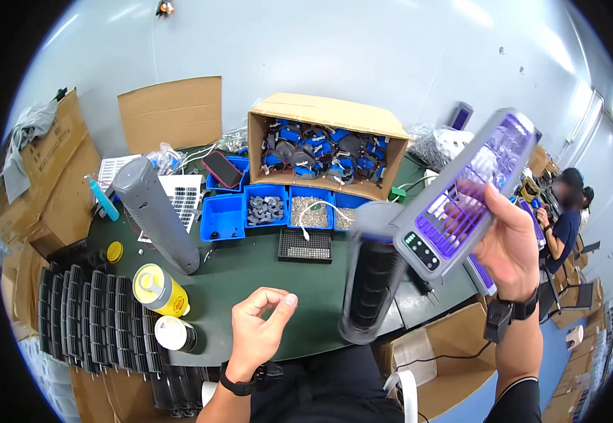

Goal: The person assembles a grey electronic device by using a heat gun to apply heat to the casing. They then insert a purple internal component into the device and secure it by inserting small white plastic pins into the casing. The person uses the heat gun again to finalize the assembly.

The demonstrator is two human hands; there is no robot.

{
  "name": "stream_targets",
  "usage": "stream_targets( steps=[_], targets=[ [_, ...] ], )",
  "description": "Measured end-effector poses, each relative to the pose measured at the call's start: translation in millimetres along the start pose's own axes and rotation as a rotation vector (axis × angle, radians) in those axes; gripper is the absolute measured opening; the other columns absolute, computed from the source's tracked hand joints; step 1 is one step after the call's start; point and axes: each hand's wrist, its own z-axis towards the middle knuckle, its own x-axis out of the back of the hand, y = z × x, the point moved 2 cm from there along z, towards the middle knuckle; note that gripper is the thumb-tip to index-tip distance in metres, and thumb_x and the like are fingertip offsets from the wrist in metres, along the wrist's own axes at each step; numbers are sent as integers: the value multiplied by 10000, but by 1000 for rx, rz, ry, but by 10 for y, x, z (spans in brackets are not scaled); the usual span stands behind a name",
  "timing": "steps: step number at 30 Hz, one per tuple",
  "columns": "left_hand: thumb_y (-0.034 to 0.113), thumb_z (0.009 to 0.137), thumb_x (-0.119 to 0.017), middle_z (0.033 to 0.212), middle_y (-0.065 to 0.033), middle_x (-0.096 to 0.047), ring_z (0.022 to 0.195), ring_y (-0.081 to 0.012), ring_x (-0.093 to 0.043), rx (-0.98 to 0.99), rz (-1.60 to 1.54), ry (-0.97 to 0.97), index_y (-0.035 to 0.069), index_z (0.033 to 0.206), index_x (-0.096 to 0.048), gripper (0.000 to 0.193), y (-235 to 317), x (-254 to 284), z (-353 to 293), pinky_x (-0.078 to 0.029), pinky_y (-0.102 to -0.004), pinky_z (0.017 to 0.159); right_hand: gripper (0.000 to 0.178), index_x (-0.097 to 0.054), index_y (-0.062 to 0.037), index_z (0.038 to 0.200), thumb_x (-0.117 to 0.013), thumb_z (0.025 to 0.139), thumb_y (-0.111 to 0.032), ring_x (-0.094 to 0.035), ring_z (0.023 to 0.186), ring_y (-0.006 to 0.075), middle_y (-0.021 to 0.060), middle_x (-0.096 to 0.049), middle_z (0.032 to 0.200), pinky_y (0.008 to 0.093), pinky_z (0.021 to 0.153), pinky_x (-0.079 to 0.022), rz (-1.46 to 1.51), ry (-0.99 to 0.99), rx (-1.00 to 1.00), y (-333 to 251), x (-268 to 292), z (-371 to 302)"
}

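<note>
My right hand [511, 247] grips a grey, long device with a purple grille [454, 215] and a lit button panel at its lower end, held tilted above the right side of the table. Below the panel end stands a blurred dark cylindrical body [373, 282] with a grey rim; I cannot tell whether it is joined to the device. Over the table's front edge, my left hand [258, 326] is loosely curled, its thumb apart from the fingers, with nothing visible in it. A grey, tall cylindrical housing [155, 215] leans at the left of the table.
An open cardboard box [327, 106] of blue-and-black motor parts stands at the back. Before it are blue bins [223, 217] of small parts and a black tray [305, 247]. Yellow bottle [160, 290], white-lidded jar [172, 333] and stacked black grilles [102, 317] are left. People work far right.
</note>
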Motion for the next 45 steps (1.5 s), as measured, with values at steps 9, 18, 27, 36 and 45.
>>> stream_targets(
  steps=[9, 18, 27, 36, 45],
  targets=[
    [46, 982, -731, 986, -86, -740, 894, -117, -668, -239, 186, -26, -28, 984, -714, 75, 569, -21, 15, -543, -276, 833, 360, -587, 54, 1371, -542, 1098, -176, -736, 1131, 333, 208, -718, 1261, 500, 969, -625, 52, -36, 22, -13, 55, 110],
    [313, 707, -966, 1517, -231, -516, 1408, -422, -502, -612, 834, -209, 14, 1590, -376, 1104, 1550, -439, 363, -405, -487, 1191, 232, -699, -4, 1176, -738, 1002, -152, -770, 954, 200, 92, -761, 1078, 386, 808, -681, -34, -75, 79, 906, -822, 426],
    [207, 694, -918, 1318, -241, -642, 1197, -406, -638, -519, 887, -154, 39, 1639, -308, 1137, 1228, -127, 157, -516, -488, 1036, 241, -707, 12, 1179, -739, 1002, -148, -768, 876, 207, 110, -766, 1023, 362, 744, -659, -220, -118, -170, 1336, -770, -1],
    [216, 665, -934, 1288, -240, -640, 1113, -415, -639, -607, 1030, -231, -8, 1636, -276, 1195, 1354, -249, 6, -513, -473, 973, 1040, -458, -4, 1543, -920, 632, -198, -495, 1416, 410, 221, -564, 1463, 608, 1201, -329, -1818, -479, 847, 672, -1174, -307],
    [459, 592, -1040, 1446, -269, -586, 1344, -378, -596, -344, 465, -354, -6, 1679, -140, 1486, 1003, 268, -94, -413, -448, 1178, 919, -479, -19, 1536, -832, 711, -215, -616, 1042, 357, 164, -620, 1071, 479, 931, -465, -1856, -675, 702, 945, -907, 321]
  ],
)
